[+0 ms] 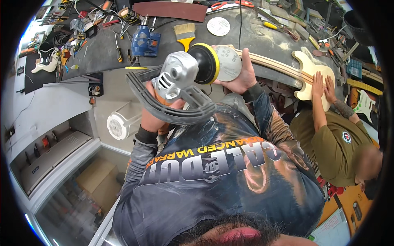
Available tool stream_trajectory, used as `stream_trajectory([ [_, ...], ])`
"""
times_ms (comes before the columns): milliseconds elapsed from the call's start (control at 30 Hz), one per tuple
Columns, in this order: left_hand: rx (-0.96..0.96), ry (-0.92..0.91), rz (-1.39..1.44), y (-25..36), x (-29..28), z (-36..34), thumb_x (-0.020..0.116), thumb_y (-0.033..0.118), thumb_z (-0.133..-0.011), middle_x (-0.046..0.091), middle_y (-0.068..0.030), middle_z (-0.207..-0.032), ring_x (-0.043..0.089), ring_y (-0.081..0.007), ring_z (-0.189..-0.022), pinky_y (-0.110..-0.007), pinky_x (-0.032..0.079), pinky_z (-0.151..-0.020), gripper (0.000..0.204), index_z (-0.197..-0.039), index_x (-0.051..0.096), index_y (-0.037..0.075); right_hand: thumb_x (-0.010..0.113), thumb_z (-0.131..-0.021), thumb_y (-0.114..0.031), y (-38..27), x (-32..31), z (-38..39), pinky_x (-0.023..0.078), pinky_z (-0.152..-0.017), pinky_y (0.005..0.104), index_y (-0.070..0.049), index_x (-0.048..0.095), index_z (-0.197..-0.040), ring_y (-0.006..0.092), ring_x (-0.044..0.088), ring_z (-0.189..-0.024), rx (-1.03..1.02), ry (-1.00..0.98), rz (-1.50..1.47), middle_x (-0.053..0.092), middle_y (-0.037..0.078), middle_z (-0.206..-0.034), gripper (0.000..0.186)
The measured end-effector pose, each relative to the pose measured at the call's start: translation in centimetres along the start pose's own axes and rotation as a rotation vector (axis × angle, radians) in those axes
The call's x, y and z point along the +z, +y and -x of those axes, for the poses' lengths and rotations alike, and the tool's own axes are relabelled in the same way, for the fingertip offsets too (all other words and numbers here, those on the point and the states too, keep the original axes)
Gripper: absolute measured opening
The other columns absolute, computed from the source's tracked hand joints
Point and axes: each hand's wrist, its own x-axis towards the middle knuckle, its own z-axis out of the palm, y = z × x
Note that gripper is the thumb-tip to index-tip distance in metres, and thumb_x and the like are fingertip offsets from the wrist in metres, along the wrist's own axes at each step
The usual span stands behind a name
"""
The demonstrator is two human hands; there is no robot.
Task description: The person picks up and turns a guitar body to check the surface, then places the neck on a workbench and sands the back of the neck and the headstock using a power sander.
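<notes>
- A dark workbench (166,43) ran across the far side, its top dusty toward the right.
- A white wall (45,92) stood at left.
- Below it, a recess held a flat grey case (53,162).
- A white stool (117,126) with a perforated seat stood on the pale floor (108,90).
- A white-framed glass panel (67,205) filled the lower left.

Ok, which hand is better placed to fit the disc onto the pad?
Probably the right hand: it has the disc beside the pad, while the left hand grips the sander.
</notes>
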Motion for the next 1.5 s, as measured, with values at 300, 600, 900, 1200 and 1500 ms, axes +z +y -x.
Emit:
stream_trajectory([
  [300, 0.224, -0.013, -0.355, 2.1, 2.7, -0.7, 0.100, 0.041, -0.072, 0.071, -0.0220, -0.125, 0.072, -0.0377, -0.112, -0.046, 0.056, -0.097, 0.090, -0.137, 0.058, -0.005, 0.039, -0.106, -0.078, 2.1, -0.1, -1.8, 0.041, -0.119, 0.0624, -0.018, 0.048, -0.164, 0.0327, 0.055, -0.145, 0.040, 0.195, -0.024, 0.058, 0.010, -0.160, 0.084],
  [600, 0.177, -0.070, -0.442, 3.3, 3.6, -1.3, 0.098, 0.039, -0.075, 0.074, -0.0207, -0.121, 0.073, -0.0383, -0.110, -0.046, 0.057, -0.095, 0.078, -0.131, 0.063, -0.003, 0.036, -0.110, -0.072, 2.3, -0.5, -2.3, 0.044, -0.118, 0.0602, -0.013, 0.053, -0.158, 0.0315, 0.059, -0.142, 0.064, 0.216, -0.060, 0.064, 0.013, -0.153, 0.078],
  [900, 0.280, -0.074, -0.561, 3.5, 3.9, -2.0, 0.098, 0.040, -0.074, 0.075, -0.0191, -0.117, 0.074, -0.0391, -0.105, -0.046, 0.058, -0.089, 0.073, -0.127, 0.068, -0.001, 0.036, -0.112, -0.067, 2.5, -0.5, -3.1, 0.044, -0.120, 0.0564, -0.011, 0.056, -0.156, 0.0302, 0.061, -0.140, 0.035, 0.205, -0.082, 0.065, 0.013, -0.151, 0.073],
  [1200, 0.268, -0.064, -0.538, 3.5, 4.0, -2.0, 0.097, 0.040, -0.075, 0.076, -0.0179, -0.117, 0.075, -0.0385, -0.104, -0.047, 0.059, -0.088, 0.068, -0.123, 0.070, 0.000, 0.034, -0.113, -0.066, 2.6, 0.0, -3.4, 0.045, -0.120, 0.0550, -0.009, 0.055, -0.156, 0.0290, 0.062, -0.138, 0.040, 0.203, -0.098, 0.065, 0.014, -0.151, 0.074],
  [1500, 0.238, -0.075, -0.549, 3.2, 4.1, -1.7, 0.097, 0.042, -0.075, 0.077, -0.0179, -0.117, 0.075, -0.0386, -0.104, -0.047, 0.059, -0.088, 0.068, -0.122, 0.071, 0.000, 0.031, -0.114, -0.063, 2.8, 0.6, -3.1, 0.047, -0.119, 0.0509, -0.007, 0.051, -0.160, 0.0272, 0.063, -0.138, 0.031, 0.174, -0.115, 0.066, 0.014, -0.148, 0.076],
])
